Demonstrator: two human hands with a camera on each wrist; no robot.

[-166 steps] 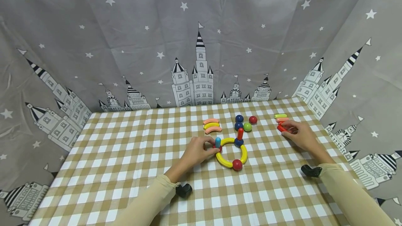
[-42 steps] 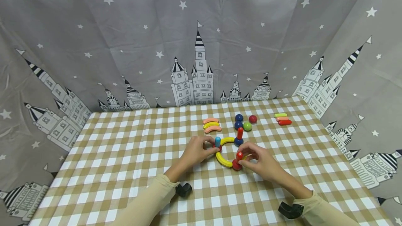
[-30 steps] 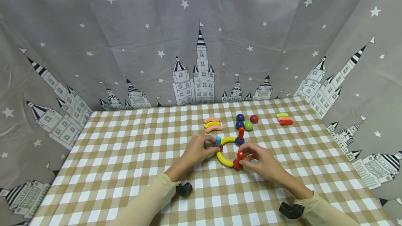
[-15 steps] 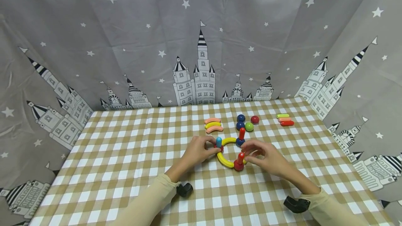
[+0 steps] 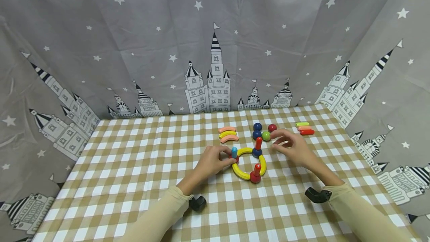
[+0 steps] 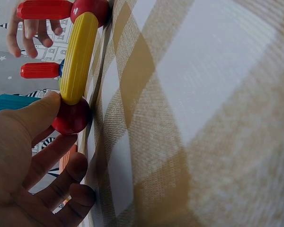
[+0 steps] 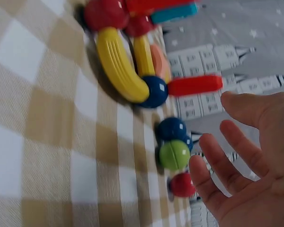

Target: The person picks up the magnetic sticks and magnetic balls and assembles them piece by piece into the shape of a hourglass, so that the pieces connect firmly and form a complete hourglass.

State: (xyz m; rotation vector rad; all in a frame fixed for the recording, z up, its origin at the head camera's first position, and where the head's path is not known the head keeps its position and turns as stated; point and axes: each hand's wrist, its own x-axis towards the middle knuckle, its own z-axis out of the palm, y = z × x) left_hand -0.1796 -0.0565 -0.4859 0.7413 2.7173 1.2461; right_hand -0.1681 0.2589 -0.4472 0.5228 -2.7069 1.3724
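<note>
Yellow curved rods form a ring on the table, joined by a front red ball, a dark blue ball and a left red ball. On the left ball stands a light blue rod. One red rod rises from the blue ball, another red rod from the front ball. My left hand pinches the left red ball between thumb and fingers. Empty, with fingers loosely bent, my right hand hovers right of the ring, nearest a loose green ball.
Behind the ring lie loose blue balls and a red ball. Curved orange and yellow rods are stacked side by side to their left. Straight rods lie far right on the checked tablecloth. A grey curtain hangs behind.
My right hand brought a red rod from the far-right group onto the front red ball, let go, and moved back and right toward the loose balls. The left hand has stayed in place.
</note>
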